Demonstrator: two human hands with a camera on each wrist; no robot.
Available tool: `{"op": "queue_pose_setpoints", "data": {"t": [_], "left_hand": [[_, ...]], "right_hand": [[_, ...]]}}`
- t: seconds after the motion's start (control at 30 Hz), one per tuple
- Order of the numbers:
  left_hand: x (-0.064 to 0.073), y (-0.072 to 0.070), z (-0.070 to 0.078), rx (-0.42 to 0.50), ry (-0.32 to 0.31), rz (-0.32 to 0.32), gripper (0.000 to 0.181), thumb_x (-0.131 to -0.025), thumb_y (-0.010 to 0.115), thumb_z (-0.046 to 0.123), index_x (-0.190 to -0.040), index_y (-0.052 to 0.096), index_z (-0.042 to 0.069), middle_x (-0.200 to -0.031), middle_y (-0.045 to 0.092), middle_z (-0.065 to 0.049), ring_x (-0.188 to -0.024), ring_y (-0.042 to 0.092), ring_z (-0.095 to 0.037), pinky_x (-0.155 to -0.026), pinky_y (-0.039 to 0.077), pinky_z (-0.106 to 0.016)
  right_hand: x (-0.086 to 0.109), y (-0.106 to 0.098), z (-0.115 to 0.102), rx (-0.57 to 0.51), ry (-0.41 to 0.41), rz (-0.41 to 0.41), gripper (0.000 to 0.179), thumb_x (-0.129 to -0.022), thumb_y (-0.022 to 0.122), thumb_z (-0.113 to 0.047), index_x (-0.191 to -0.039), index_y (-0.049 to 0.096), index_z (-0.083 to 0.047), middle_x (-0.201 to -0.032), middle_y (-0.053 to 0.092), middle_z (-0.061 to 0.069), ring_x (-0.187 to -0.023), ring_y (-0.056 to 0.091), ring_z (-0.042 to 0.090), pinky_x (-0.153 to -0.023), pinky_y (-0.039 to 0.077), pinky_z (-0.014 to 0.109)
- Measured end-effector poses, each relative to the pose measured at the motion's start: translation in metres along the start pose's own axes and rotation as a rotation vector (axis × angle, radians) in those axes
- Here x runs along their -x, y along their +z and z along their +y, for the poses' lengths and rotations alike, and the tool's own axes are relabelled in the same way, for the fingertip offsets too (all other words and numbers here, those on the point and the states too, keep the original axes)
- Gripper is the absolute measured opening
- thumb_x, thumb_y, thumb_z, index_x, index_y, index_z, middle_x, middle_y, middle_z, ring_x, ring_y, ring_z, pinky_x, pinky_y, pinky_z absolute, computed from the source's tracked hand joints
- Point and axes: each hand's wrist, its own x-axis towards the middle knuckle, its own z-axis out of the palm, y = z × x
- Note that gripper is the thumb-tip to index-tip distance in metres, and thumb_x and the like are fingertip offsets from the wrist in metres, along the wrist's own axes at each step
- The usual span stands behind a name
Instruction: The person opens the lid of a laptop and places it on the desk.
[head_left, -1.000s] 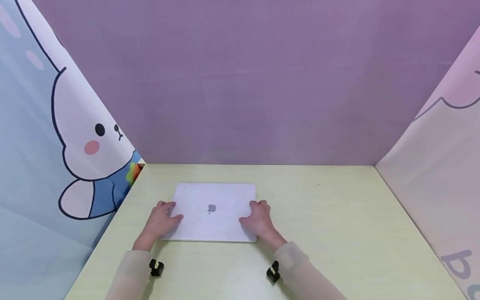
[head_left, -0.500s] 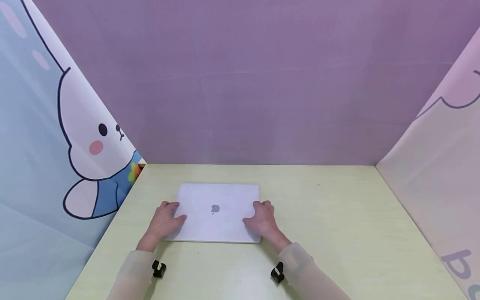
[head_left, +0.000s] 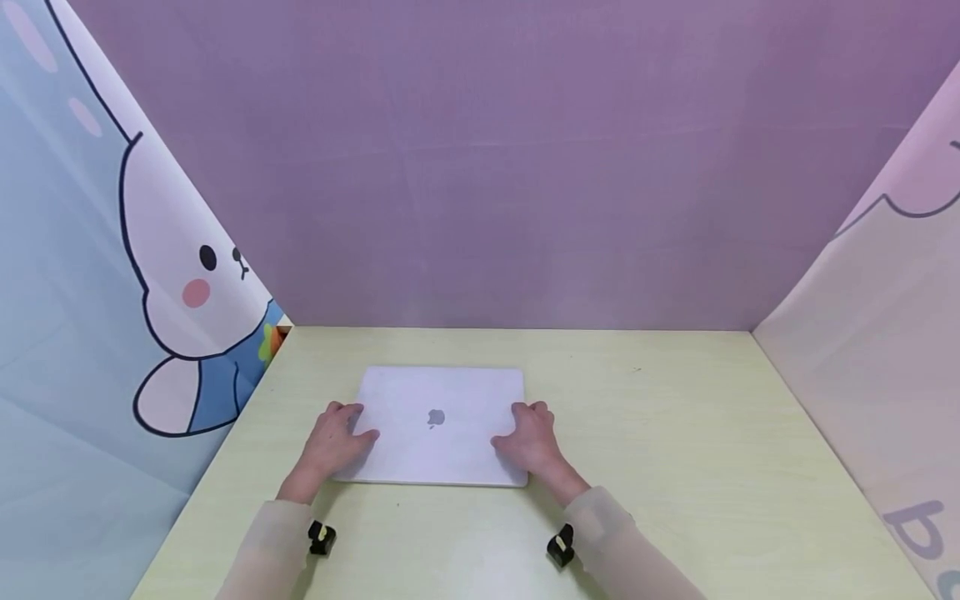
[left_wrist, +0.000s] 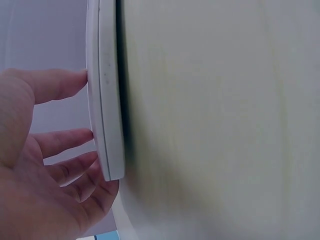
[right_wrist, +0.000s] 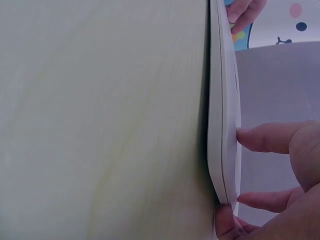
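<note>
A closed silver laptop (head_left: 442, 392) with a dark apple logo (head_left: 436, 418) lies on the light wooden table. My left hand (head_left: 333, 442) holds its left side, thumb on the lid and the other fingers at the edge. On the right side my right hand (head_left: 531, 437) grips it in much the same way. From the left wrist, the laptop's front edge (left_wrist: 111, 125) shows a thin seam between lid and base, with a dark shadow along the table. In the right wrist view some fingertips (right_wrist: 225, 222) curl at the corner; whether they reach underneath is hard to tell.
Around the laptop spreads the pale tabletop (head_left: 660, 450). A purple cloth wall (head_left: 480, 167) rises at its back edge. A blue rabbit-print curtain (head_left: 67, 375) hangs at the left, a pale pink one (head_left: 885, 333) at the right. Small black devices (head_left: 322, 538) sit at both wrists.
Both hands and the laptop have slid a little to the right across the table. The hold on each side looks the same.
</note>
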Motion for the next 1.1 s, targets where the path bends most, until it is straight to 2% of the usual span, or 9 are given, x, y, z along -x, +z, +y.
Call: {"op": "queue_pose_setpoints", "data": {"t": [0.33, 0.57, 0.9, 1.1], "left_hand": [[0.004, -0.003, 0.002, -0.006, -0.005, 0.008, 0.062, -0.090, 0.073, 0.030, -0.134, 0.056, -0.011, -0.128, 0.051, -0.032, -0.116, 0.052, -0.046, -0.099, 0.045, -0.059], [0.003, 0.004, 0.005, 0.020, 0.020, 0.003, 0.061, -0.090, 0.073, 0.028, -0.134, 0.057, -0.011, -0.127, 0.051, -0.032, -0.115, 0.053, -0.047, -0.099, 0.046, -0.058], [0.004, 0.007, 0.012, 0.023, 0.022, 0.010, 0.061, -0.088, 0.074, 0.027, -0.133, 0.057, -0.011, -0.126, 0.051, -0.032, -0.113, 0.053, -0.047, -0.096, 0.046, -0.060], [0.003, 0.008, 0.012, 0.018, 0.026, 0.009, 0.060, -0.089, 0.074, 0.027, -0.132, 0.058, -0.011, -0.126, 0.052, -0.032, -0.113, 0.053, -0.046, -0.096, 0.047, -0.059]], "right_hand": [[0.000, 0.001, 0.000, -0.014, -0.016, 0.008, 0.066, -0.078, 0.084, -0.020, -0.133, 0.059, 0.007, -0.129, 0.048, 0.028, -0.119, 0.043, 0.041, -0.095, 0.050, 0.050], [0.002, -0.006, 0.003, 0.005, -0.009, 0.019, 0.061, -0.077, 0.083, -0.018, -0.128, 0.062, 0.008, -0.125, 0.049, 0.027, -0.117, 0.044, 0.042, -0.094, 0.049, 0.050], [0.004, -0.008, 0.008, -0.029, 0.017, 0.020, 0.068, -0.077, 0.082, -0.017, -0.135, 0.058, 0.009, -0.128, 0.047, 0.029, -0.119, 0.042, 0.043, -0.095, 0.049, 0.051], [0.003, -0.009, 0.008, -0.015, 0.002, 0.027, 0.066, -0.077, 0.082, -0.016, -0.133, 0.058, 0.010, -0.126, 0.048, 0.029, -0.117, 0.043, 0.044, -0.094, 0.048, 0.051]]}}
